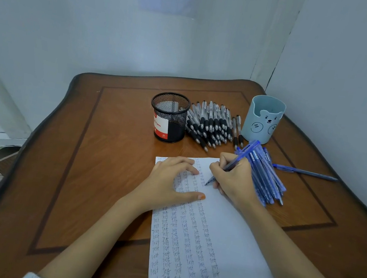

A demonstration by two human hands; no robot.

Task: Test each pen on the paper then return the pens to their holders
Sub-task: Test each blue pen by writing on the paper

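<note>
- The right hand (234, 183) pinched a blue pen (246, 152) between thumb and curled fingers in a writing grip, with its tip down on the sheet of paper (247, 233) near the top of the sheet.
- The left hand (170, 182) lay flat on the upper left part of the paper, fingers straight and close together and the thumb spread wide, holding nothing.
- The paper lay on a wooden table (102, 162), and columns of the handwritten word "test" covered its left half, while its right half was bare.
- A black mesh pen holder (169, 117) with a red and white label stood beyond the paper.
- Just to the right of it lay a pile of black-grip pens (213, 126), tips pointing toward the person.
- A light blue bear-face holder (264, 120) stood at the right of that pile.
- A heap of blue pens (267, 178) lay on the table just behind the right hand, below the bear-face holder.
- One stray blue pen (304, 172) lay apart to the right of the heap.
</note>
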